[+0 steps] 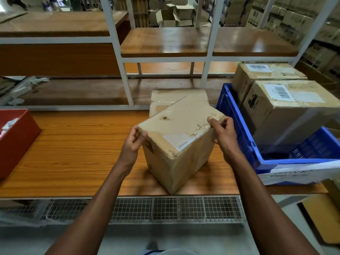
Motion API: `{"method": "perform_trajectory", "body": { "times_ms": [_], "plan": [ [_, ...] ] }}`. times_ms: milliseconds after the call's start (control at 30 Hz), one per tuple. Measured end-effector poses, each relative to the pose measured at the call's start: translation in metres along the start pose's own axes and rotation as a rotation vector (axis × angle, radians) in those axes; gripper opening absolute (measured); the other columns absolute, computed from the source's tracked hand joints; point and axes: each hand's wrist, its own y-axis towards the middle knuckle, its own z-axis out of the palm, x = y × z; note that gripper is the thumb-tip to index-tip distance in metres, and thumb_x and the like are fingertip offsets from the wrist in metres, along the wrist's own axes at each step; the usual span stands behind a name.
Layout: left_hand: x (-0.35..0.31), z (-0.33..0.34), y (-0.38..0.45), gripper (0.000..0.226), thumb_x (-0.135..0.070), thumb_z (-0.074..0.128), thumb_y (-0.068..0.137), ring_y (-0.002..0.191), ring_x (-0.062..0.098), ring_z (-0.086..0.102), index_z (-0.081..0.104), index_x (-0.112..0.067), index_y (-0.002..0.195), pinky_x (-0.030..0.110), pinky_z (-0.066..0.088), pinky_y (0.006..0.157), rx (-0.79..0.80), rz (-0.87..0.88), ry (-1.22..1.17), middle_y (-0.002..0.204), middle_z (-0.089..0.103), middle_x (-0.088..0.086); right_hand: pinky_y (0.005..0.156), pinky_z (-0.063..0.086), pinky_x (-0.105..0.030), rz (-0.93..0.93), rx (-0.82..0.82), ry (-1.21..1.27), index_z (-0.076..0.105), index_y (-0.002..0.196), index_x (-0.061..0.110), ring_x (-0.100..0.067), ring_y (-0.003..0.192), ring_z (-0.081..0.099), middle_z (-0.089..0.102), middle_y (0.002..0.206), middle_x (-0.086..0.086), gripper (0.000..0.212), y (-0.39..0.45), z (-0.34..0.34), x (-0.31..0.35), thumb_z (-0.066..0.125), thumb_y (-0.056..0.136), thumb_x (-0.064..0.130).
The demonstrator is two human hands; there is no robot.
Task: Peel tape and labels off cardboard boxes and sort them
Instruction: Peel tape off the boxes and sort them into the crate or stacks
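- The red bin (16,142) at the desk's left edge is cut off by the frame; the white scraps inside it are blurred.
- A worn cardboard box (180,144) stands tilted near the desk's (73,153) front edge, a second box (165,100) behind it.
- The left hand (132,142) has curled fingers at the box's left top corner; whether it pinches tape there is unclear.
- The right hand (223,133) grips the right top corner, thumb on top beside crinkled clear tape (200,128).
- A white label (179,140) wraps the near top edge.
- Two labelled boxes sit in the blue crate (237,126) at the right edge.
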Motion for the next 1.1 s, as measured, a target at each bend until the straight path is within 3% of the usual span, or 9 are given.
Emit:
{"method": "perform_trajectory", "body": {
  "times_ms": [100,233,367,500,633,733,867,1000,1100],
  "plan": [
    [0.016,0.004,-0.002,0.072,-0.087,0.054,0.080,0.126,0.011,0.052,0.057,-0.038,0.133,0.048,0.039,0.110,-0.102,-0.146,0.070,0.131,0.061,-0.016,0.100,0.055,-0.051,-0.022,-0.058,-0.019,0.049,0.122,0.039,-0.011,0.114,0.058,0.056,0.124,0.009,0.055,-0.013,0.005,-0.004,0.066,0.082,0.072],
    [0.034,0.007,-0.010,0.081,-0.080,0.053,0.085,0.139,0.023,0.042,0.039,-0.035,0.150,0.058,0.037,0.112,-0.203,-0.298,0.108,0.155,0.043,-0.001,0.102,0.053,-0.049,0.010,-0.101,-0.009,0.047,0.134,0.030,-0.011,0.114,0.059,0.058,0.122,0.011,0.062,-0.020,0.008,-0.005,0.066,0.088,0.067],
    [0.032,0.020,-0.024,0.073,-0.076,0.054,0.089,0.141,0.019,0.041,0.032,-0.048,0.153,0.050,0.042,0.105,-0.140,-0.165,0.024,0.158,0.040,-0.009,0.100,0.054,-0.054,0.036,-0.081,0.012,0.047,0.130,0.034,-0.010,0.112,0.058,0.057,0.119,0.013,0.061,-0.016,0.006,-0.005,0.067,0.085,0.069],
    [0.022,0.025,-0.025,0.102,-0.094,0.056,0.069,0.145,0.014,0.032,0.019,-0.057,0.156,0.054,0.034,0.114,-0.115,-0.105,0.055,0.167,0.026,-0.012,0.100,0.056,-0.055,0.069,-0.056,0.080,0.046,0.129,0.036,-0.012,0.115,0.057,0.054,0.120,0.014,0.050,-0.014,0.008,-0.001,0.066,0.091,0.061],
    [0.001,0.015,-0.015,0.107,-0.092,0.060,0.065,0.144,0.009,0.030,0.015,-0.059,0.156,0.038,0.041,0.106,-0.077,0.044,0.202,0.164,0.023,-0.017,0.086,0.062,-0.053,0.172,-0.034,0.262,0.043,0.139,0.031,-0.027,0.125,0.059,0.054,0.138,0.000,0.052,-0.011,0.004,-0.003,0.062,0.097,0.053],
    [-0.016,0.003,-0.001,0.097,-0.077,0.063,0.074,0.143,0.015,0.033,0.016,-0.058,0.157,0.052,0.042,0.109,-0.036,0.187,0.435,0.159,0.028,-0.015,0.084,0.062,-0.056,0.308,0.004,0.467,0.044,0.144,0.026,-0.037,0.120,0.062,0.057,0.137,-0.010,0.053,-0.006,-0.002,-0.013,0.060,0.099,0.049],
    [-0.033,-0.001,0.014,0.091,-0.069,0.061,0.080,0.147,0.023,0.029,0.015,-0.058,0.157,0.070,0.032,0.111,-0.002,0.289,0.671,0.164,0.025,-0.014,0.088,0.058,-0.063,0.480,0.043,0.723,0.054,0.141,0.013,-0.043,0.118,0.063,0.060,0.135,-0.022,0.047,-0.002,0.001,-0.033,0.056,0.103,0.040],
    [-0.049,0.014,0.021,0.097,-0.063,0.065,0.079,0.150,0.021,0.019,0.009,-0.054,0.157,0.061,0.016,0.121,0.014,0.283,0.854,0.167,0.026,-0.003,0.085,0.060,-0.062,0.618,0.078,0.782,0.058,0.142,0.009,-0.046,0.129,0.057,0.057,0.143,-0.026,0.048,-0.011,0.011,-0.066,0.054,0.102,0.035],
    [-0.047,0.030,0.029,0.094,-0.056,0.072,0.088,0.154,0.017,0.014,0.013,-0.045,0.160,0.052,-0.001,0.124,0.061,0.292,0.952,0.168,0.023,-0.005,0.092,0.058,-0.060,0.703,0.095,0.772,0.062,0.138,0.007,-0.045,0.125,0.062,0.065,0.133,-0.027,0.050,-0.019,0.015,-0.082,0.063,0.096,0.035]
  ]
}}
